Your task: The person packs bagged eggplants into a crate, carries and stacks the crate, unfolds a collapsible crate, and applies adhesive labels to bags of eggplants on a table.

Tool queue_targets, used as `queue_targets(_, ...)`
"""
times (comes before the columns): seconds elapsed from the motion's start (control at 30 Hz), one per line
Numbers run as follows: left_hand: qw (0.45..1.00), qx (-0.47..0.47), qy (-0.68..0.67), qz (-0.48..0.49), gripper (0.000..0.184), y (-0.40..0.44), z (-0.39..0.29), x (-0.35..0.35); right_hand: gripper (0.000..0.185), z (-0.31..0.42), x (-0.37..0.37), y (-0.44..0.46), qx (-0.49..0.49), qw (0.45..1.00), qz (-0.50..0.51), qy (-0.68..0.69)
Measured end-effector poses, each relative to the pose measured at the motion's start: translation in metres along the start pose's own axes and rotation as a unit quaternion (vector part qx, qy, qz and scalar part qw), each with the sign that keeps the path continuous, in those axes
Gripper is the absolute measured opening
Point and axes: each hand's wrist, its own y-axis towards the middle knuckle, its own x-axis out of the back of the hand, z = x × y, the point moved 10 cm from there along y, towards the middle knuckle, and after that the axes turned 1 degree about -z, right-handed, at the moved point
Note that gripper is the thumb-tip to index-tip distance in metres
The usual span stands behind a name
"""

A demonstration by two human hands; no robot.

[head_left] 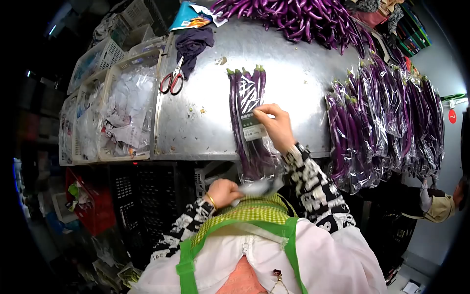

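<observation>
A clear bag of long purple eggplants [250, 142] lies on the metal table, its lower end reaching over the front edge towards the apron. The stems show at its far end. My right hand [276, 126] is at the bag's right side, thumb and fingers pinched at the dark label [253, 126]. Close to the apron, my left hand [224, 193] is closed on a whitish, motion-blurred item [254, 189] beside the bag's lower end; what it is cannot be made out.
Red-handled scissors [172, 82] and a dark cloth [194, 48] lie at the table's left. Crates [128, 108] of plastic bags stand further left. Loose eggplants [303, 22] are piled at the back, bagged ones [382, 117] at the right. A person [443, 206] is at the far right.
</observation>
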Motion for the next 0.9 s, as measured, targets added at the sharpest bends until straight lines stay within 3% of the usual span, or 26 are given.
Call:
queue_targets(0.1, 0.993, -0.094, 0.023, -0.070, 0.010, -0.012, -0.030, 0.013, 0.014, -0.087, -0.010, 0.054, -0.046, 0.992, -0.065, -0.100)
queue_targets(0.17, 0.971, -0.203, 0.064, -0.113, 0.009, -0.021, -0.051, 0.019, 0.028, -0.109, -0.015, 0.076, 0.025, 0.991, -0.064, -0.116)
queue_targets(0.23, 0.949, -0.271, 0.022, -0.158, 0.008, -0.024, -0.065, 0.026, 0.047, -0.095, -0.021, 0.077, 0.078, 0.975, -0.128, -0.164)
queue_targets(0.3, 0.946, -0.299, -0.017, -0.126, 0.008, -0.020, -0.086, 0.028, 0.059, -0.090, -0.037, 0.080, 0.025, 0.978, -0.093, -0.186)
queue_targets(0.37, 0.926, -0.351, -0.024, -0.141, 0.008, -0.013, -0.111, 0.038, 0.057, -0.087, -0.065, 0.081, 0.009, 0.989, -0.017, -0.149)
queue_targets(0.43, 0.903, -0.398, 0.021, -0.163, 0.006, -0.002, -0.136, 0.052, 0.059, -0.092, -0.102, 0.069, -0.065, 0.981, 0.152, 0.100)
queue_targets(0.47, 0.896, -0.404, 0.044, -0.180, 0.006, 0.009, -0.139, 0.060, 0.062, -0.080, -0.100, 0.058, -0.039, 0.980, 0.177, 0.078)
queue_targets(0.5, 0.889, -0.409, 0.066, -0.195, 0.006, 0.019, -0.137, 0.068, 0.066, -0.072, -0.087, 0.050, 0.000, 0.983, 0.172, -0.068)
queue_targets(0.57, 0.886, -0.391, 0.123, -0.217, 0.007, 0.048, -0.115, 0.074, 0.071, -0.057, -0.031, 0.028, 0.016, 0.984, 0.108, -0.142)
queue_targets(0.63, 0.910, -0.344, 0.112, -0.205, 0.005, 0.080, -0.070, 0.075, 0.067, -0.044, 0.061, 0.002, 0.000, 0.972, -0.025, -0.233)
queue_targets(0.7, 0.929, -0.282, 0.177, -0.161, 0.006, 0.093, -0.046, 0.075, 0.049, -0.014, 0.161, -0.031, 0.036, 0.939, -0.166, -0.298)
queue_targets(0.73, 0.927, -0.290, 0.176, -0.158, 0.006, 0.095, -0.041, 0.075, 0.040, 0.011, 0.208, -0.053, 0.135, 0.873, -0.283, -0.374)
queue_targets(0.77, 0.933, -0.274, 0.122, -0.198, 0.005, 0.097, -0.029, 0.084, 0.039, 0.047, 0.237, -0.076, 0.154, 0.806, -0.343, -0.457)
queue_targets(0.8, 0.934, -0.255, 0.066, -0.241, 0.005, 0.097, -0.022, 0.094, 0.040, 0.062, 0.268, -0.088, 0.137, 0.746, -0.378, -0.531)
queue_targets(0.87, 0.947, -0.224, -0.004, -0.228, 0.004, 0.100, -0.032, 0.100, 0.057, 0.084, 0.304, -0.103, 0.048, 0.603, -0.422, -0.675)
queue_targets(0.9, 0.956, -0.192, -0.071, -0.208, 0.004, 0.103, -0.036, 0.102, 0.064, 0.063, 0.332, -0.105, -0.006, 0.600, -0.423, -0.679)
